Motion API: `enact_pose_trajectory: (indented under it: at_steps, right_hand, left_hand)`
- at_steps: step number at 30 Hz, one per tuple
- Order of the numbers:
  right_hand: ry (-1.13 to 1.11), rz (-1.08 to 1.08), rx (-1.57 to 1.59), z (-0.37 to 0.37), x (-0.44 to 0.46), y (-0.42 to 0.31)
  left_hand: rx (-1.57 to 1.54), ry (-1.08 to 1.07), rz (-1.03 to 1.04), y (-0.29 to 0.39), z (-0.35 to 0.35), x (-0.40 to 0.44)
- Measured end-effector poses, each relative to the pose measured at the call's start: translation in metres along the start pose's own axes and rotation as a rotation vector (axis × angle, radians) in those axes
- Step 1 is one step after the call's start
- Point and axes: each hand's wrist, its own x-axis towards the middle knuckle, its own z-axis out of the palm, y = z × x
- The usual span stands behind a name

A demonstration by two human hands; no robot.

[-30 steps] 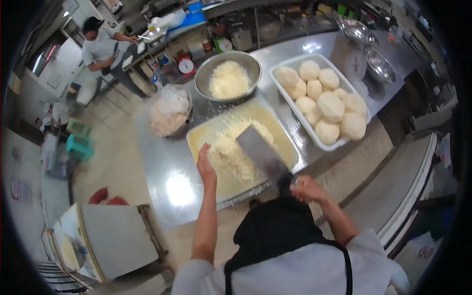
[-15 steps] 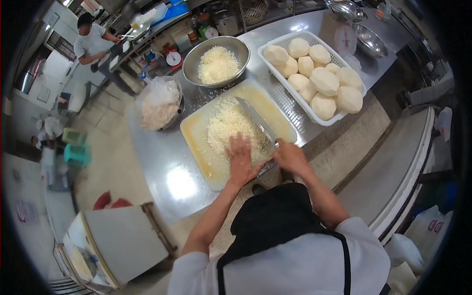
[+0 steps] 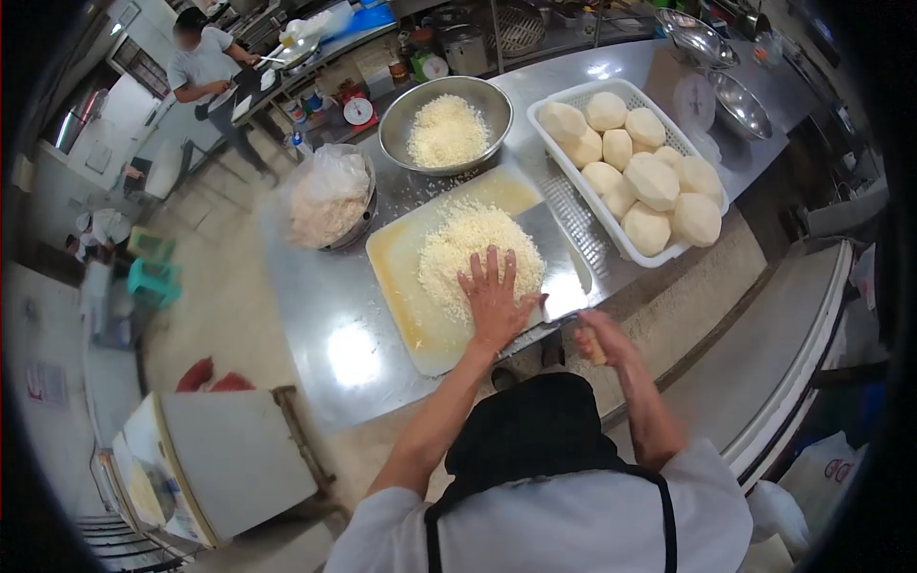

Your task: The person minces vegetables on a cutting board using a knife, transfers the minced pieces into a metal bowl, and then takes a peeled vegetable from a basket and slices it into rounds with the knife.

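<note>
My left hand (image 3: 498,306) lies with spread fingers on the near side of a pile of finely chopped pale food (image 3: 457,250). The pile sits on a yellowed cutting board (image 3: 394,286). To the right, my right hand (image 3: 607,341) is closed around the handle of a wide-bladed cleaver (image 3: 557,250), its blade tilted flat over the board's right side. Beyond the board stands a metal bowl (image 3: 389,134) with more chopped food. A white basket (image 3: 624,250) of peeled pale round vegetables (image 3: 652,181) is at the right.
A bag of pinkish food (image 3: 328,205) stands in a container left of the bowl. Metal bowls (image 3: 740,105) are at the far right of the steel table (image 3: 315,315). A co-worker (image 3: 203,67) stands at the back-left counter; another person (image 3: 103,229) is farther left.
My left hand first came from the pile's left side onto its near side, and has since shifted slightly right. The cleaver has turned flat and moved right, off the pile.
</note>
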Motion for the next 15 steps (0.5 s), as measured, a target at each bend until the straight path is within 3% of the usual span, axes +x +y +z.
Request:
enact_pose_trajectory:
  at_steps: [4, 6, 10, 15]
  right_hand:
    - [0.007, -0.131, -0.130, 0.070, 0.005, 0.039]
    - [0.002, -0.296, -0.142, 0.084, 0.007, 0.048]
    - [-0.004, -0.251, -0.113, 0.087, -0.007, 0.041]
    - [-0.056, -0.251, -0.127, 0.093, -0.034, 0.019]
  left_hand:
    - [-0.043, 0.158, -0.218, 0.032, 0.012, 0.011]
    - [-0.127, 0.258, -0.240, 0.030, 0.014, 0.019]
    - [-0.251, 0.436, -0.202, 0.022, 0.032, 0.017]
    - [-0.411, 0.395, -0.232, 0.045, -0.013, 0.031]
